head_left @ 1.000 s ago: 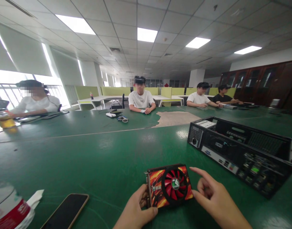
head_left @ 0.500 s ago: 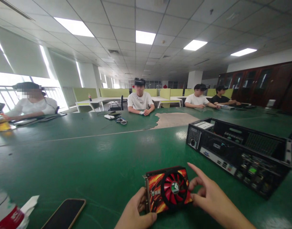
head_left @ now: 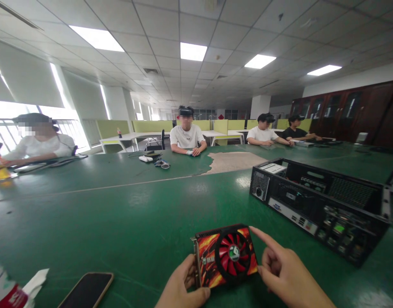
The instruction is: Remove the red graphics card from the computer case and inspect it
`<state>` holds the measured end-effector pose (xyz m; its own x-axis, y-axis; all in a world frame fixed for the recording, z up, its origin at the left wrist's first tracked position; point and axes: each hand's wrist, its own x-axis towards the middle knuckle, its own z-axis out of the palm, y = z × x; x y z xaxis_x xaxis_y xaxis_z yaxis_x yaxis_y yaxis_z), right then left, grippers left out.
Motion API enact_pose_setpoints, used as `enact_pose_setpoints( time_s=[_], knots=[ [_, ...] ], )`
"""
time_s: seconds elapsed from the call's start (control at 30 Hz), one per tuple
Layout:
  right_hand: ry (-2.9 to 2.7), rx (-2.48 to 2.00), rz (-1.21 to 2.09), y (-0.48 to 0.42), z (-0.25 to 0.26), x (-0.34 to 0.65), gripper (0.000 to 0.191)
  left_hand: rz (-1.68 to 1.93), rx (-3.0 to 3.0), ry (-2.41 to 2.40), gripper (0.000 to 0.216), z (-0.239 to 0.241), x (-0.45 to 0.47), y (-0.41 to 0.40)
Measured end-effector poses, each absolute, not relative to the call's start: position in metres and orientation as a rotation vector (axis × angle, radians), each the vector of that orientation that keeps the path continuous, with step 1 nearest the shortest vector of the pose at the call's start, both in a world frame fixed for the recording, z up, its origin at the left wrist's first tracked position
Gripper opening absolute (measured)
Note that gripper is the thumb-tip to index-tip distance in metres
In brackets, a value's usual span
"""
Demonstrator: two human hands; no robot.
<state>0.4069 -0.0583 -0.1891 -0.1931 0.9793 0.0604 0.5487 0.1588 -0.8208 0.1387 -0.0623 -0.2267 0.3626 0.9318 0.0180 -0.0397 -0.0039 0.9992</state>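
A red and orange graphics card [head_left: 226, 256] with a round red fan is held upright just above the green table [head_left: 125, 214]. My left hand [head_left: 183, 286] grips its left, metal-bracket end, thumb under the bottom edge. My right hand [head_left: 284, 273] touches the card's right edge with its thumb, the forefinger stretched out along the top right corner and the other fingers curled. An open black computer case [head_left: 321, 205] lies on its side to the right, its rear ports facing me.
A dark phone [head_left: 87, 291] lies face up at the lower left, next to a red-and-white wrapped item [head_left: 10, 293]. Several people sit along the table's far side. A worn bare patch [head_left: 234, 160] and small items [head_left: 154, 160] lie mid-table.
The card and both hands have stayed nearly in place. My right hand closed in on the card's right edge from a small gap. The view tilted slightly.
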Motion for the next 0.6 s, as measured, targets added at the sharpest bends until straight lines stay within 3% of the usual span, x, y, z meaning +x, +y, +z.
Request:
enact_pose_setpoints(
  time_s=[0.1, 0.47, 0.6],
  knots=[
    [-1.777, -1.447, 0.984, -0.058, -0.189, 0.403, 0.086, 0.956, 1.333, 0.879, 0.052, -0.228, 0.139, -0.062],
    [-1.843, -1.511, 0.825, -0.056, -0.185, 0.398, 0.075, 0.973, 1.316, 0.848, 0.057, -0.237, 0.137, -0.058],
    [-1.821, -1.499, 0.860, -0.057, -0.184, 0.399, 0.082, 0.961, 1.312, 0.852, 0.057, -0.234, 0.137, -0.059]
  ],
)
